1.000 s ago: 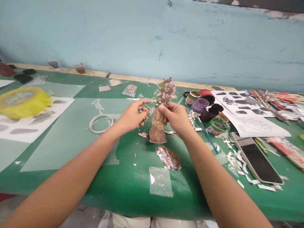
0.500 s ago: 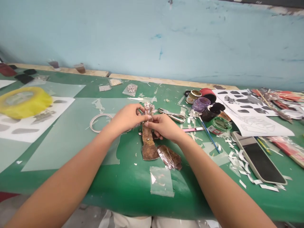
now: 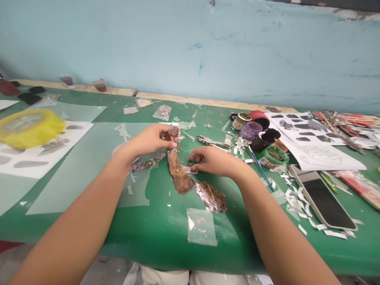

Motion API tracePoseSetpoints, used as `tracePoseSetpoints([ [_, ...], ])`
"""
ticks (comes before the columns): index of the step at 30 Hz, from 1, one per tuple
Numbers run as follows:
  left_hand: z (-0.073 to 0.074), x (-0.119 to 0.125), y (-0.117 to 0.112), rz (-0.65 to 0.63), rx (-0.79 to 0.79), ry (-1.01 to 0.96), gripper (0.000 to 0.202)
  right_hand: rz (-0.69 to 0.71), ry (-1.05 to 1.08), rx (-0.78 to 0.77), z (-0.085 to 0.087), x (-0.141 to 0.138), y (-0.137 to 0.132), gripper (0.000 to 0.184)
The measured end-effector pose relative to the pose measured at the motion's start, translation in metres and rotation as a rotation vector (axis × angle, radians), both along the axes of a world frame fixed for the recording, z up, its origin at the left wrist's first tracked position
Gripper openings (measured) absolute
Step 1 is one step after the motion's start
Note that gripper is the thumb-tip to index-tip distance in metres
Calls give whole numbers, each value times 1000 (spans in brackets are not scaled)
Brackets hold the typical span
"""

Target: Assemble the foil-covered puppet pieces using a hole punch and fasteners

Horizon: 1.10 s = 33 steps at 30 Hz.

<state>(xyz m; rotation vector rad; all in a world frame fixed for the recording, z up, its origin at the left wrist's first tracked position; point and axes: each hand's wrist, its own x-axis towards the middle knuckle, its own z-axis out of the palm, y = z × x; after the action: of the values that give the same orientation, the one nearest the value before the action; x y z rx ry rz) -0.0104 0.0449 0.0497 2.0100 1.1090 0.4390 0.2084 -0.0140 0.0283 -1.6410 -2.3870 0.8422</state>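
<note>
My left hand (image 3: 156, 140) pinches the top of a flat jointed figure (image 3: 178, 174), brown and glossy with a crinkled clear covering. A pinkish patterned strip (image 3: 148, 163) sticks out from it to the left, and a shorter pink strip (image 3: 187, 169) reaches out on the right. From the pinched joint a fine wire (image 3: 185, 150) bends over to my right hand (image 3: 210, 160), whose fingers are curled around its end. My right thumb is beside the short pink strip; contact is unclear. A separate-looking brown piece (image 3: 211, 196) lies at the figure's lower right.
Pliers (image 3: 214, 143) lie behind my right hand. Paint jars (image 3: 251, 130), a blue brush (image 3: 263, 168), paper scraps and a phone (image 3: 323, 198) are on the right. A wire coil (image 3: 117, 149) is partly behind my left arm. Yellow tape (image 3: 50, 126) rests on printed sheets at left.
My hands have moved apart. The left has shifted left with the figure's top, tilting it; the right has drawn back to the right, and the wire and side strips now show.
</note>
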Motion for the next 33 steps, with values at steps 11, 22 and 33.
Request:
tracePoseSetpoints([
  [11, 3, 8, -6, 40, 37, -46, 25, -36, -59, -105, 1, -21, -9, 14],
  [22, -17, 16, -1, 151, 69, -89, 28, -217, 204, -60, 6, 22, 1, 46],
  [33, -15, 12, 0, 113, -26, 11, 29, -424, 786, 2, -7, 11, 13, 45],
])
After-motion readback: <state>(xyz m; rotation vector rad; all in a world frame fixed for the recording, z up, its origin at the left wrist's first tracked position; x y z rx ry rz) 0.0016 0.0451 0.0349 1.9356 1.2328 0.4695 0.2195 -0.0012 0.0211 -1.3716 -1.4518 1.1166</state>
